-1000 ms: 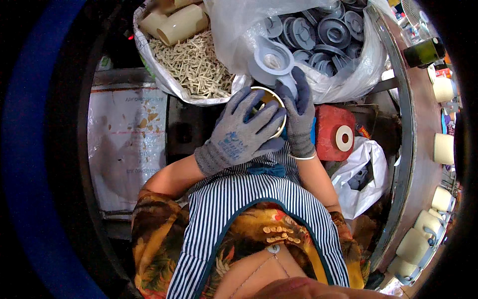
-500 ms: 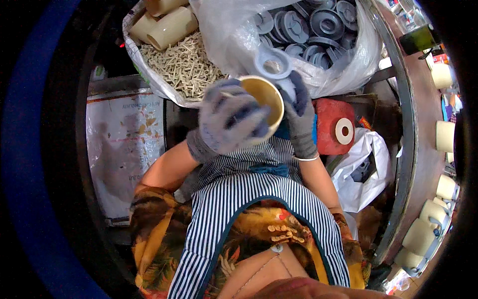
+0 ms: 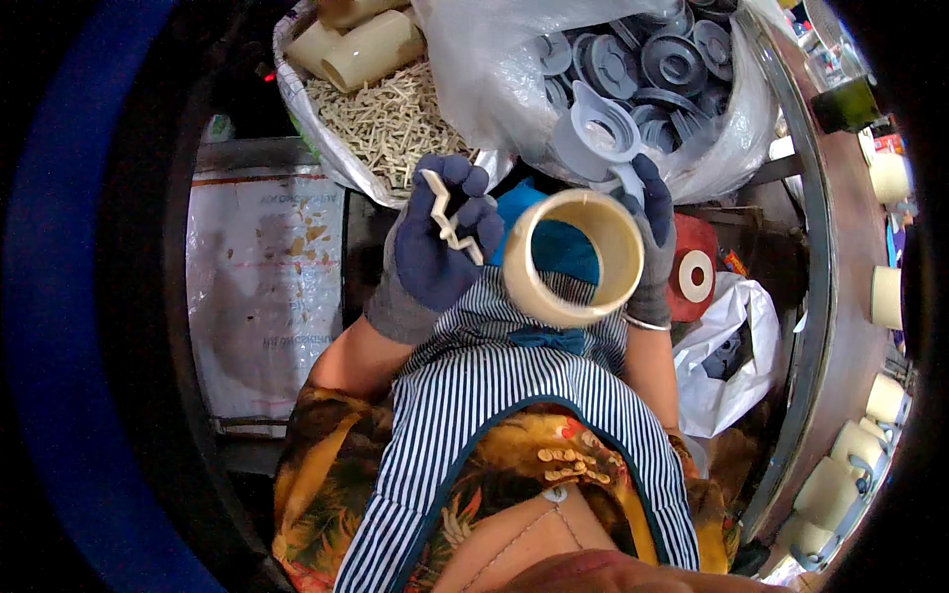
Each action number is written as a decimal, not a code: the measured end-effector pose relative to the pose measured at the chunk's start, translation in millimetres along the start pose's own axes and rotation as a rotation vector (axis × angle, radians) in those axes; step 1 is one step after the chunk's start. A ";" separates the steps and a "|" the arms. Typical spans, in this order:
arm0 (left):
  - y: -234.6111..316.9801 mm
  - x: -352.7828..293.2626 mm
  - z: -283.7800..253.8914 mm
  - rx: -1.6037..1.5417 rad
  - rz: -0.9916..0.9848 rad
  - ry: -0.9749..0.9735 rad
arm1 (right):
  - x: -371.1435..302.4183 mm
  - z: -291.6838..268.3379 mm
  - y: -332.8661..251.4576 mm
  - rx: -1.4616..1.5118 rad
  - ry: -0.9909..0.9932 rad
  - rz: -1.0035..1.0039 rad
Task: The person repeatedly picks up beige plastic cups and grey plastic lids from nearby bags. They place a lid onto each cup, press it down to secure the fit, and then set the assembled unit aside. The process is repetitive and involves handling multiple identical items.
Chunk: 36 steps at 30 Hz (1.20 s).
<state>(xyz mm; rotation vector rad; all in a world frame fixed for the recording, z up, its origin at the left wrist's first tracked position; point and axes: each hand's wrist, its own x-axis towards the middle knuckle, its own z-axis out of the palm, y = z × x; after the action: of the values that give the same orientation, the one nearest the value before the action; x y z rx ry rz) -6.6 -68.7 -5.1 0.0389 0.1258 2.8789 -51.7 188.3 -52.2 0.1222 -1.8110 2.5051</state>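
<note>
Cream plastic ring (image 3: 573, 259), wide, hollow and open-ended, sits gripped in the gloved right hand (image 3: 647, 237); the gloved left hand (image 3: 440, 242) pinches a small zigzag clip (image 3: 447, 219).

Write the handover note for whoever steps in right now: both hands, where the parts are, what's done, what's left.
Left hand: gloved, pinching a small cream zigzag clip.
Right hand: gloved, holding a cream tube open end up, plus a grey funnel-shaped cap.
Supplies: clip sack and cap bag ahead; cream tubes with grey ends stand along the bench at right.
Done: the three parts are in hand.
Left: clip and cap are not yet fitted to the tube.
</note>
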 end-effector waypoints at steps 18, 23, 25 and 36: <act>-35.7 11.5 -27.9 1.507 0.290 -0.582 | -4.8 15.1 -1.0 -0.087 0.225 -0.029; -23.9 45.4 -26.8 1.662 -0.063 -0.443 | 0.2 1.0 -24.5 -0.359 0.358 -0.284; -27.7 39.6 -40.1 1.514 -0.234 -0.343 | -4.6 3.2 -63.5 -0.255 0.326 -0.157; -68.6 76.0 -122.1 1.367 -0.201 -0.371 | 3.3 -55.3 -64.4 -0.331 -0.006 0.529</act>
<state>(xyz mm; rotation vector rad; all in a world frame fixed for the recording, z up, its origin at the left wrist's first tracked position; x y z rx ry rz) -67.1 6.9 -131.7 0.7188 1.7796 1.9879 -51.5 261.0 -8.2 -0.4157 -2.4965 2.4324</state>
